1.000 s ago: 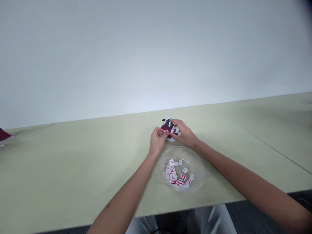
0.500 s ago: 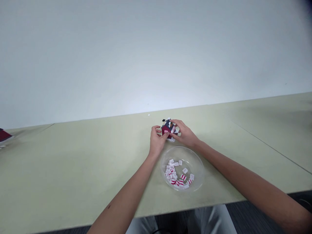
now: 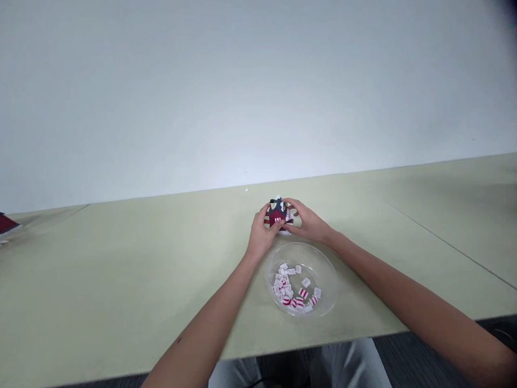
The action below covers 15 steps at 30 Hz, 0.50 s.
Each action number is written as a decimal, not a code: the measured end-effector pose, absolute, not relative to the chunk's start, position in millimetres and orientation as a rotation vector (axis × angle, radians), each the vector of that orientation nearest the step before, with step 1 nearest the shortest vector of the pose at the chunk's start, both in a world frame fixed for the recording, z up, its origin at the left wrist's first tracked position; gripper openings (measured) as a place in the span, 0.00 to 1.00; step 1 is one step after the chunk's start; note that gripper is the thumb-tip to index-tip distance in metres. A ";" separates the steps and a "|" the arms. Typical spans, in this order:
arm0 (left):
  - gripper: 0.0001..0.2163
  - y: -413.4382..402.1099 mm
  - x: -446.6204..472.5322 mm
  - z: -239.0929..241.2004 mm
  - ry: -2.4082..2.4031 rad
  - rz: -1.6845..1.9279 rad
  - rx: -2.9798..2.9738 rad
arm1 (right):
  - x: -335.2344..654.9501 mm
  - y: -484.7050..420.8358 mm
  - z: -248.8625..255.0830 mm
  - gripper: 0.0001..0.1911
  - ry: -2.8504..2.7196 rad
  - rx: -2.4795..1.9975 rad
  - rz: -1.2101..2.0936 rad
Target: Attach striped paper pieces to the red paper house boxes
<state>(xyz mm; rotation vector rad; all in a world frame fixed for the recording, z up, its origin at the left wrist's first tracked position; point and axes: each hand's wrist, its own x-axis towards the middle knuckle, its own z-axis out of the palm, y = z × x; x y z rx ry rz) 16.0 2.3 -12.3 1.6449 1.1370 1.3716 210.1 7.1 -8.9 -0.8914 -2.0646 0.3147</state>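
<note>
Dark red and navy, a small toy house with white trim point(image 3: 276, 214) is held just beyond a round clear plastic bowl point(image 3: 323, 269) on the pale green tabletop point(image 3: 121, 269). The left hand point(image 3: 260, 233) has its grip around one side, thumb across the front — the right hand point(image 3: 310, 223) grasps the opposite side. Small white and red-striped pieces point(image 3: 299, 303) lie in the bowl.

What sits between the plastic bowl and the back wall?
In the head view, a toy house, held by the left hand and right hand, sits between the bowl and wall.
</note>
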 end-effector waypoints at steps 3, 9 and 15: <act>0.31 2.9 15.2 -11.4 1.158 1.369 1.665 | 208.6 5.5 -8.8 0.38 -2.070 -0.894 0.317; 0.28 3.0 14.3 -10.2 1.147 1.366 1.661 | 207.8 5.5 -10.5 0.36 -2.058 -0.942 0.287; 0.28 3.8 12.8 -11.2 1.146 1.306 1.739 | 208.2 7.8 -12.5 0.34 -2.029 -0.961 0.308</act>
